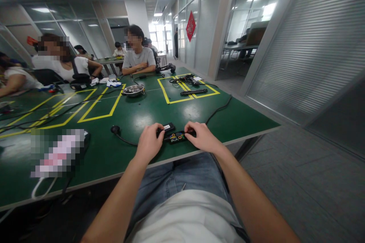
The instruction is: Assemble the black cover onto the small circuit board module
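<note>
An opened black power adapter (177, 138) lies near the front edge of the green table, its circuit board and orange ring-shaped parts exposed. My left hand (150, 141) is closed at its left end, thumb and fingers bent around the cable side. On the opposite end, my right hand (202, 136) pinches the adapter where the other cable joins. Just behind it rests a black cover (169, 127) with a white label, close to my left fingertips. From the left side a cord runs to a black plug (115, 130); a black cable (219, 110) leads off to the right.
Yellow tape marks areas on the green table (245, 121). A metal bowl (134, 90), a black bar-shaped object (194, 92) and tangled black cables (186, 79) lie farther back. A blurred-out pinkish item (61, 153) is at left. A person (138, 59) sits across the table.
</note>
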Action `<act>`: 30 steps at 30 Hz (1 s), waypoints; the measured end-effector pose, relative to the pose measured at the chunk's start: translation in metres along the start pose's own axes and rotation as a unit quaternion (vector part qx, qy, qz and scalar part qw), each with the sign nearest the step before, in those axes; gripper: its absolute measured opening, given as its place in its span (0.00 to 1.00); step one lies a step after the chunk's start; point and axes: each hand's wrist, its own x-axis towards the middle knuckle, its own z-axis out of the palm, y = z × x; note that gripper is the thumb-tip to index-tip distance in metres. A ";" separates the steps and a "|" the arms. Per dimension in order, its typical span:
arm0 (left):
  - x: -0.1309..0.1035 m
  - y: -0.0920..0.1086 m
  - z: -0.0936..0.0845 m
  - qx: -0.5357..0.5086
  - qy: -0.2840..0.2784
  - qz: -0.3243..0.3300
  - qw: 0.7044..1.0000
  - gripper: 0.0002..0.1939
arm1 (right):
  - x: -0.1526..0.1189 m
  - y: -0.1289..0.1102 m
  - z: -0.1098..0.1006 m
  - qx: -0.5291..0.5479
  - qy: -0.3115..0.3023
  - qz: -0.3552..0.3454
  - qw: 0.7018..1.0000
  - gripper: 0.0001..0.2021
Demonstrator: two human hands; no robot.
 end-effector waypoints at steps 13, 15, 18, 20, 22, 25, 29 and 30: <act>-0.013 0.016 -0.016 0.019 -0.076 0.077 0.994 0.04 | 0.000 -0.004 0.001 0.056 -0.001 0.006 0.998 0.04; -0.012 0.015 -0.015 0.015 -0.066 0.082 0.994 0.04 | -0.001 -0.004 0.002 0.063 0.001 0.005 0.998 0.04; -0.013 0.014 -0.015 -0.005 -0.043 0.082 0.996 0.04 | -0.002 -0.005 0.002 0.074 0.020 0.000 0.997 0.04; -0.013 0.013 -0.015 -0.017 -0.028 0.075 0.997 0.05 | -0.003 -0.005 0.002 0.086 0.037 -0.006 0.996 0.04; -0.013 0.013 -0.015 -0.019 -0.030 0.068 0.997 0.06 | -0.003 -0.005 0.002 0.095 0.042 -0.012 0.994 0.05; -0.011 0.012 -0.016 -0.010 -0.055 0.063 0.996 0.07 | -0.002 -0.004 0.003 0.100 0.036 -0.015 0.994 0.06; -0.009 0.013 -0.017 -0.015 -0.073 0.048 0.996 0.08 | 0.000 -0.002 0.003 0.099 0.037 -0.005 0.994 0.07; -0.009 0.013 -0.017 -0.020 -0.076 0.045 0.996 0.08 | 0.001 -0.002 0.003 0.099 0.037 -0.004 0.994 0.07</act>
